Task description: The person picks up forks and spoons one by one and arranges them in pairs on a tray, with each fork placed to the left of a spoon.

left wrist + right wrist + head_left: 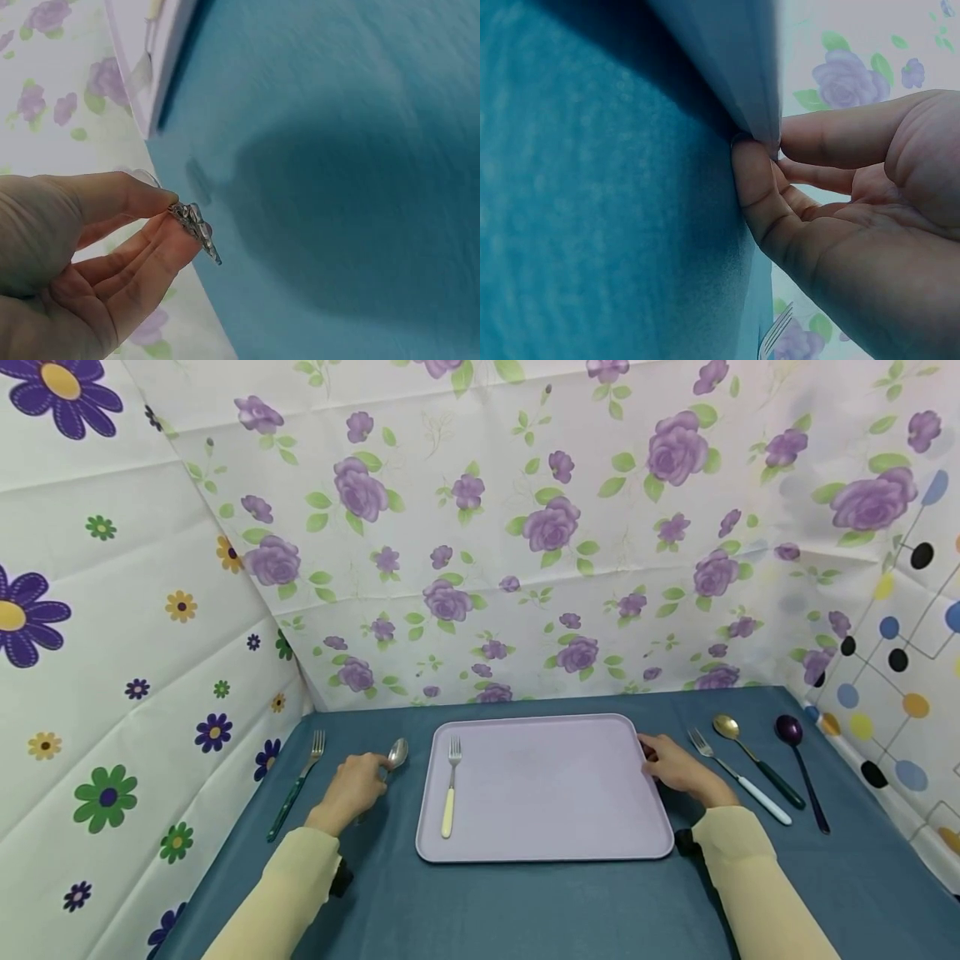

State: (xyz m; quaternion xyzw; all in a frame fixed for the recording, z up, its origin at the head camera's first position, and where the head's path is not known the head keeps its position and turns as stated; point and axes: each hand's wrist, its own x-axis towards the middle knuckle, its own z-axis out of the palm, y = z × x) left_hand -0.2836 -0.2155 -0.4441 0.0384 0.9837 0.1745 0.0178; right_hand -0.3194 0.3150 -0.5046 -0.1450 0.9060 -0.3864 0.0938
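Note:
Between thumb and fingers my left hand (352, 789) pinches a silver spoon (398, 752), its bowl pointing away from me. In the left wrist view the ornate end of its handle (196, 226) pokes out past the fingertips, raised over the cloth. My right hand (678, 768) grips the right edge of a pale lilac tray (555, 793). The right wrist view shows the thumb and a finger at the tray's rim (757, 97). On the tray's left side lies a fork (450, 793) with a cream handle, tines away from me.
A green-handled fork (294, 793) lies left of my left hand. To the right lie a white-handled fork (742, 781), a gold spoon with a dark green handle (761, 764) and a dark purple spoon (802, 768). Flowered cloth walls (480, 543) surround the blue tablecloth (525, 906).

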